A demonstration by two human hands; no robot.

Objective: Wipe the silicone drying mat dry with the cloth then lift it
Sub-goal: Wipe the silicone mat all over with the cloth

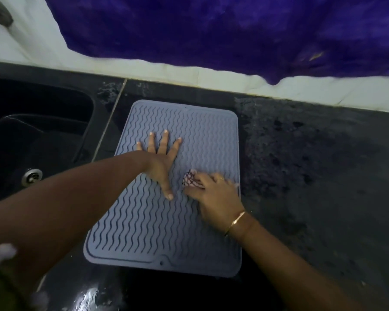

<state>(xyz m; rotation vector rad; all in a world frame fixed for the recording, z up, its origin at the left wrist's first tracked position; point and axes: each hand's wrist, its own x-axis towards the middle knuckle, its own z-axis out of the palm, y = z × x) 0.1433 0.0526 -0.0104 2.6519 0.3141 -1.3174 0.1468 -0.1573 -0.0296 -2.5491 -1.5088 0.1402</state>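
The grey-blue rectangular silicone drying mat with wavy ridges [148,225] is lying flat on the black stone counter [312,176], its long side running away from me, its left edge just beside the seam where the counter meets the black sink [32,122].

I am pressing my left hand [162,162] palm-down on the mat's middle, fingers fanned wide and flat, thumb pointing back toward me. It is gripping nothing, only bearing on the ridges.

My right hand [213,196] is lying on the mat near its right edge, fingers curled over a small bunched cloth with a pale, dark-lined pattern [190,181]. The cloth is showing only at the fingertips, pinned between them and the mat; most of it is hidden under the hand. The fingertips are blurred, so I cannot tell exactly how many are closing on it. A thin gold bangle [235,222] is sitting on that wrist.

The two hands are near each other, my left thumb tip just beside the right hand's knuckles, not touching.

The sink's metal drain [32,177] is showing at the left. Behind the counter a white tiled wall [43,55] is rising, with a deep purple fabric [234,30] hanging over most of it. The counter nearest me is glinting wet.
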